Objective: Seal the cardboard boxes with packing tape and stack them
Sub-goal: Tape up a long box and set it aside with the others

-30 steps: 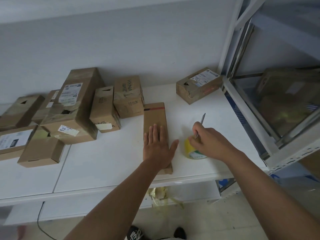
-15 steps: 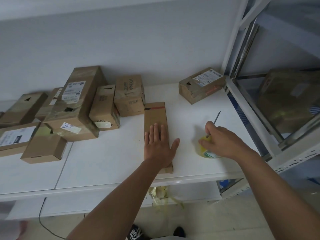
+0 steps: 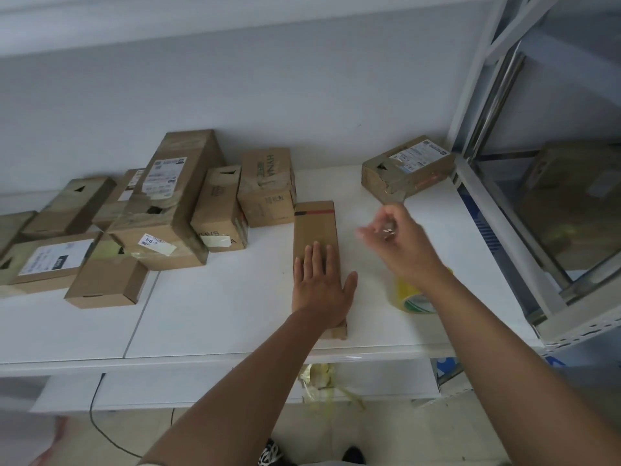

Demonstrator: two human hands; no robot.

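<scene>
Near the middle of the frame lies a long flat box [image 3: 316,230] on the white table [image 3: 201,317], pinned down by the left hand [image 3: 321,287] with fingers straight and flat. Right of it, raised and blurry, hangs the right hand [image 3: 400,240], fingers curled as if pinching something small and shiny; cannot tell what it is. Under that wrist sits a yellow roll of tape [image 3: 411,295], standing on the table, touched by no fingers. Across the upper left of the frame, a heap of taped boxes [image 3: 168,213], leaning on each other, not in a neat stack. Toward the upper right, one more taped box [image 3: 406,173] alone. Probably midway through: many boxes sealed, long box maybe waiting for tape, tidy stacking left to do.
</scene>
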